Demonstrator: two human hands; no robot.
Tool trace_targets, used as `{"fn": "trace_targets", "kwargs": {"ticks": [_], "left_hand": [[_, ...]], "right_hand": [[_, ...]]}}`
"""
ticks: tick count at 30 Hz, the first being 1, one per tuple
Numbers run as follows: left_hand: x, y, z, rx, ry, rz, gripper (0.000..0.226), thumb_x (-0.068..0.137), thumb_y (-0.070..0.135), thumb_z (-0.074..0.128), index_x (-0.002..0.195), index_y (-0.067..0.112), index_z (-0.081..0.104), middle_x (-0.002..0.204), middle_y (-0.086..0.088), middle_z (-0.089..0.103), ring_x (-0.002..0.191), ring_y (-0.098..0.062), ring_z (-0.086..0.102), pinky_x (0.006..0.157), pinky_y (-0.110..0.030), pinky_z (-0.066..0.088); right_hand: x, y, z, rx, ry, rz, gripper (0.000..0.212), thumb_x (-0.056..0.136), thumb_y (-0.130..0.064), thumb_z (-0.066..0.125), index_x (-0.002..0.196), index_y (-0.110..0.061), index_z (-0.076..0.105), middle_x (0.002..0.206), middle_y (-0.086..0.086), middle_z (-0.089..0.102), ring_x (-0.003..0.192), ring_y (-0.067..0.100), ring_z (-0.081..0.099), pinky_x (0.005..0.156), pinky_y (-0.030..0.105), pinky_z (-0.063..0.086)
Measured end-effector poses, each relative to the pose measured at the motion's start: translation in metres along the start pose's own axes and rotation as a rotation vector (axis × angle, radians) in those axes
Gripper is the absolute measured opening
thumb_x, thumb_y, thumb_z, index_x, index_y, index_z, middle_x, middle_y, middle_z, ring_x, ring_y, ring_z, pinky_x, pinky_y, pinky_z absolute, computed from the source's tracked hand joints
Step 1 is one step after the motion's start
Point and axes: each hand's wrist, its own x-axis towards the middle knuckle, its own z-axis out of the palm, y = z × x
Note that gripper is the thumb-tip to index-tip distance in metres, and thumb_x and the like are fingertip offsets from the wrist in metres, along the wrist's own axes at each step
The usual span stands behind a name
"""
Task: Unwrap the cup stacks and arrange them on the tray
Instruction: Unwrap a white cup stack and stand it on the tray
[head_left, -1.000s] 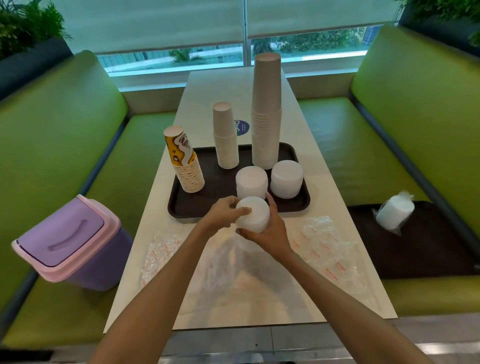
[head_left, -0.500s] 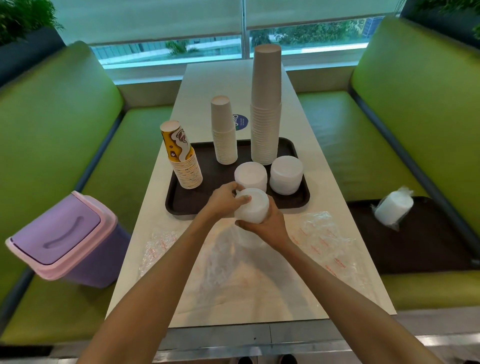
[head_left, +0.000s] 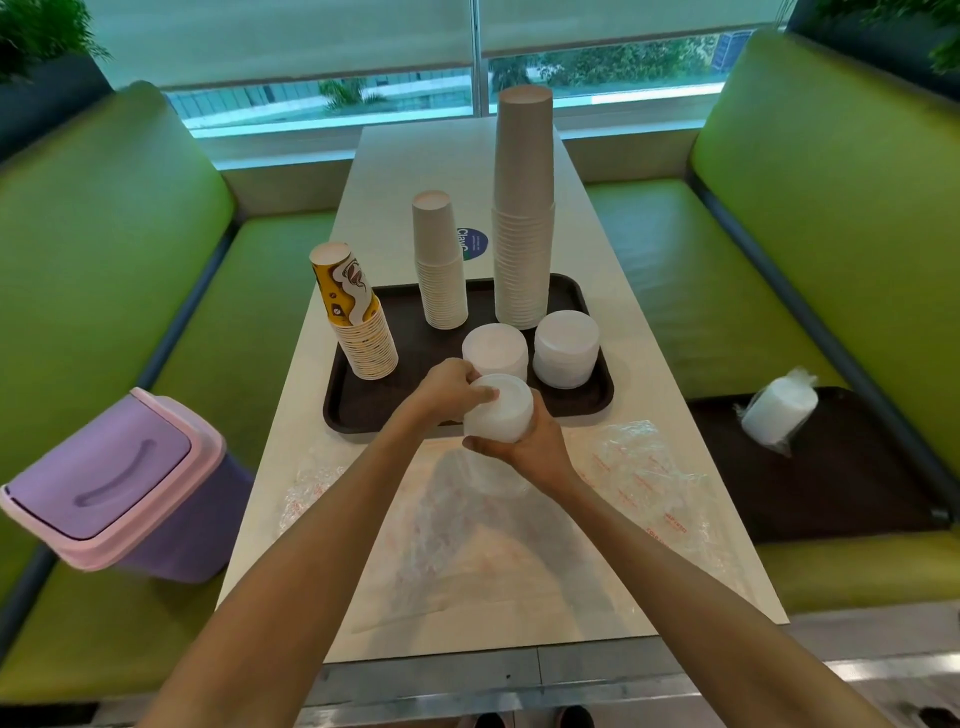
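Stack (head_left: 501, 410) held | white stacks (head_left: 494, 349) just behind, on tray (head_left: 363, 410) | wrappers (head_left: 644, 467) beneath

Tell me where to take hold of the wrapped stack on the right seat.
Grip the wrapped stack around its round middle, coming from above on the table side. It lies tilted on the dark tray, and the loose wrap bunched at its ends would likely slip. The left hand and right hand hold a white stack; set that down first.
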Motion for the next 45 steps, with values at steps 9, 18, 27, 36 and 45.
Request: {"fn": "trace_targets", "kwargs": {"ticks": [9,18,27,36,45], "left_hand": [[-0.001,0.000,-0.002,0.002,0.016,0.023,0.037,0.091,0.025,0.062,0.121,0.005,0.058,0.118,-0.011,0.061,0.104,-0.022,0.060,0.085,-0.031,0.052],[0.000,-0.001,-0.001,-0.022,0.024,0.006,0.031,0.091,0.024,0.062,0.116,0.006,0.060,0.112,-0.009,0.062,0.095,-0.016,0.057,0.080,-0.027,0.050],[0.000,0.005,-0.010,-0.224,0.006,0.004,0.027,0.092,0.023,0.061,0.114,0.008,0.057,0.108,-0.004,0.056,0.091,-0.012,0.052,0.070,-0.019,0.044],[0.006,-0.018,-0.030,-0.884,0.195,-0.227,0.034,0.092,0.026,0.061,0.119,0.009,0.052,0.093,-0.004,0.056,0.073,-0.011,0.047,0.061,-0.021,0.039],[0.030,-0.067,-0.023,-0.997,0.521,-0.486,0.047,0.089,0.016,0.064,0.131,0.006,0.047,0.109,-0.011,0.058,0.077,-0.015,0.056,0.070,-0.025,0.050]], "right_hand": [[0.001,0.000,0.004,-0.036,0.039,0.005,0.087,0.070,-0.038,0.083,0.139,-0.021,0.033,0.135,0.001,0.049,0.111,0.005,0.041,0.100,0.030,0.041],[-0.001,0.000,0.001,-0.020,0.035,-0.015,0.087,0.069,-0.035,0.084,0.139,-0.020,0.034,0.134,0.002,0.049,0.110,0.005,0.041,0.099,0.031,0.043],[0.002,-0.001,-0.002,-0.001,0.027,-0.020,0.090,0.068,-0.036,0.085,0.140,-0.020,0.033,0.132,-0.001,0.049,0.111,0.005,0.041,0.101,0.032,0.043],[0.005,0.001,-0.006,0.029,0.023,-0.026,0.071,0.063,-0.037,0.088,0.118,-0.030,0.044,0.113,-0.011,0.054,0.106,0.010,0.052,0.081,0.018,0.041],[0.009,0.002,-0.007,0.020,0.023,-0.025,0.075,0.064,-0.037,0.088,0.125,-0.023,0.046,0.118,-0.009,0.054,0.107,0.009,0.051,0.072,0.005,0.039]]}}
